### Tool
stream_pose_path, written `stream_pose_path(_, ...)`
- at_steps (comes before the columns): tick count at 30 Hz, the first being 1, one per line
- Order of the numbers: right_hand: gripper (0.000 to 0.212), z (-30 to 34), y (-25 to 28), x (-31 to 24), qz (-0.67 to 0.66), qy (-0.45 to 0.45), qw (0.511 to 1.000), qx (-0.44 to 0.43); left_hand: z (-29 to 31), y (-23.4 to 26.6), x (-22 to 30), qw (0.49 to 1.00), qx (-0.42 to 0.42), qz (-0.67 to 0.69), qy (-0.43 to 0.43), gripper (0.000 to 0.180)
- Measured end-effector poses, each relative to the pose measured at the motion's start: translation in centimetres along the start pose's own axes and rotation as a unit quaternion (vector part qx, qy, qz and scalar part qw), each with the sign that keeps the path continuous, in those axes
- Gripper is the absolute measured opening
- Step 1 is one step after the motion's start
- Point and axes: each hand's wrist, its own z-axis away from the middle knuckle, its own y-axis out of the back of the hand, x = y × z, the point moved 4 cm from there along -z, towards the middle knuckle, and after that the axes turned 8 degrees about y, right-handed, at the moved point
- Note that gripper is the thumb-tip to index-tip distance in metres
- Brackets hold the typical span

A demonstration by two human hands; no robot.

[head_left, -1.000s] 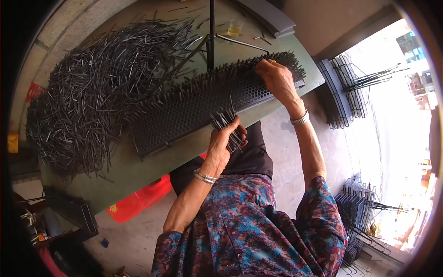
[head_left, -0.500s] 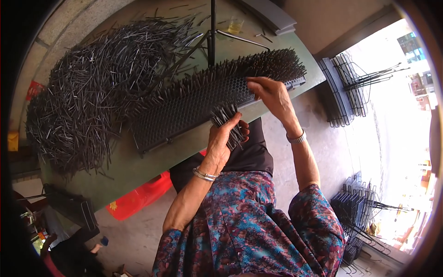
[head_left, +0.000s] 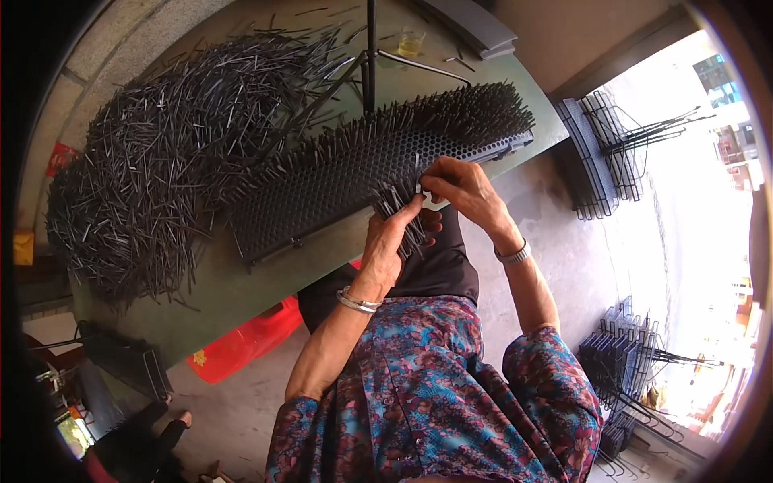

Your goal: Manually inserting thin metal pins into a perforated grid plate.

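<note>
A bundle of thin dark strips [head_left: 391,203] is gripped in my left hand [head_left: 390,233], just in front of a black perforated panel [head_left: 322,197]. My right hand [head_left: 467,193] is closed in a pinch at the bundle's upper right, on a single strip [head_left: 417,165] that stands up past the fingertips. Rows of upright dark strips [head_left: 403,117] fill the panel's far side, densest at its right end. Its near side shows bare round holes.
A large heap of loose strips [head_left: 161,161] covers the left of the green table [head_left: 209,310]. Behind the panel stand a black metal post [head_left: 371,56] and a glass of yellowish liquid [head_left: 411,43]. Below are a red stool [head_left: 245,342] and another person [head_left: 137,443]. Black racks [head_left: 596,153] stand right.
My right hand has come back from over the panel, toward me and left, to the top of the bundle. My left hand stays nearly in place. The person at lower left has shifted.
</note>
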Motion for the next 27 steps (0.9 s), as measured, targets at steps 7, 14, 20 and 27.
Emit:
stream_pose_path(7,0.02,0.0,0.8,0.5,-0.036,0.007,0.998,0.05,-0.2,0.4,-0.2,0.999,-0.005,-0.044,0.02,0.033)
stream_pose_path(14,0.019,0.1,1.1,0.4,-0.053,-0.008,0.997,0.049,0.2,0.6,0.2,0.996,-0.016,-0.086,0.034,0.03)
stream_pose_path(20,0.02,0.6,1.2,0.4,-0.08,-0.017,0.995,0.055,0.4,0.5,0.4,0.994,-0.03,-0.101,0.011,0.025)
stream_pose_path(27,0.024,0.7,0.9,0.2,-0.077,-0.02,0.995,0.059,0.3,0.5,0.3,0.993,-0.043,-0.113,-0.007,0.022)
